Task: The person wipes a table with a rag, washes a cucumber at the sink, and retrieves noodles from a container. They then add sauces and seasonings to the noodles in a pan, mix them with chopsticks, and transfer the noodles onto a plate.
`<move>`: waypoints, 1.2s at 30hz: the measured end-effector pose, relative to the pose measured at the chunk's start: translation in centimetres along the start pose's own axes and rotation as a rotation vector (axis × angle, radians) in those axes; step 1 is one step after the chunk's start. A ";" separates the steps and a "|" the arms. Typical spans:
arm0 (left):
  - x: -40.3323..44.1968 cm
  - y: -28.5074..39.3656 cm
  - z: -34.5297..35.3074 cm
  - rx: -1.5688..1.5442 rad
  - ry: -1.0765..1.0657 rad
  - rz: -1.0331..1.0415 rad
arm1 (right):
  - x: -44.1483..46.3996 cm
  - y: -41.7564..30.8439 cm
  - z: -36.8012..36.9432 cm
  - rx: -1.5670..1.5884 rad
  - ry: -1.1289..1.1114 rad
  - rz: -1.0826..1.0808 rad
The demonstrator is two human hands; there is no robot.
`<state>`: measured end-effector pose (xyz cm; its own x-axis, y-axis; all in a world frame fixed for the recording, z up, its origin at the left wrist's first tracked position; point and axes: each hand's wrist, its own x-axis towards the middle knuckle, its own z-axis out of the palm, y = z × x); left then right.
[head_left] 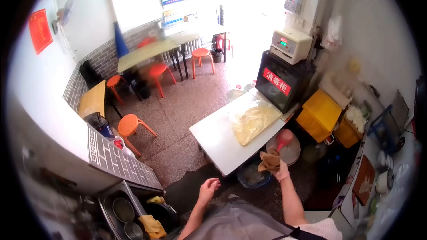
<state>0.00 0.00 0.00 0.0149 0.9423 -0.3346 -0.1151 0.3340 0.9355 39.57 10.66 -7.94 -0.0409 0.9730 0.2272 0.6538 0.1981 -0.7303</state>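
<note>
My right hand (281,171) is closed on a crumpled brown cloth (268,162), held out over the floor beside the white table (213,135). Below the cloth stands a basin or bin lined with a blue plastic bag (254,178). Just past that hand, a pink dipper (284,137) lies on a round pale lid or tub (291,153). My left hand (208,190) hangs in front of the table's near corner, its fingers loosely bent, with nothing visible in it. A clear plastic bag or sheet over something yellowish (253,122) covers the tabletop's far right part.
A black cabinet (278,80) with a white device (291,44) on top stands behind the table. To the right are yellow crates (318,115) and a cluttered counter (347,195). Pans (123,210) sit at lower left. Orange stools (129,125) stand across the floor.
</note>
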 end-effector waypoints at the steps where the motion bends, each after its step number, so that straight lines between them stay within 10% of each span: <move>1: 0.1 -0.3 0.2 -0.057 0.049 0.007 | 0.9 2.0 -0.1 0.135 -0.100 0.243; 6: 6.9 0.6 -10.9 -0.143 0.160 -0.018 | 8.8 -3.7 7.1 -0.142 -0.246 0.497; 8: 11.6 3.3 -16.2 -0.124 0.185 0.009 | 12.0 -4.3 13.3 0.949 0.128 0.777; 9: 12.8 3.0 -17.1 -0.149 0.196 -0.012 | 12.2 -4.1 14.3 0.940 0.127 0.797; 11: 17.0 3.4 -20.2 -0.150 0.188 -0.022 | 15.2 -4.5 17.0 -0.036 -0.036 0.587; 19: 32.2 11.6 -32.4 -0.147 0.337 -0.027 | 34.8 -24.0 34.0 0.302 -0.273 0.635; 21: 34.9 12.1 -35.5 -0.155 0.433 0.004 | 38.9 -25.2 41.1 -0.192 -0.508 0.112; 23: 35.7 12.7 -39.1 -0.133 0.523 -0.020 | 42.7 -30.2 47.6 0.246 -0.605 0.056; 25: 38.1 14.1 -43.2 -0.142 0.612 -0.064 | 46.5 -38.6 52.8 0.750 -0.735 0.449; 29: 39.9 16.9 -51.0 -0.745 0.577 -0.264 | 49.5 -50.6 56.0 0.681 -0.965 -0.039; 31: 41.9 19.0 -54.9 -1.051 0.380 -0.188 | 51.2 -54.5 60.0 1.191 -1.017 0.388; 36: 44.2 20.3 -62.8 -0.937 0.645 0.091 | 54.1 -58.4 67.0 1.024 -1.137 0.523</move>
<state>-64.06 46.88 -2.89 -0.5134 0.6835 -0.5189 -0.7896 -0.1395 0.5975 -51.43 59.67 3.87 -0.8015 0.4436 -0.4011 0.0420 -0.6272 -0.7777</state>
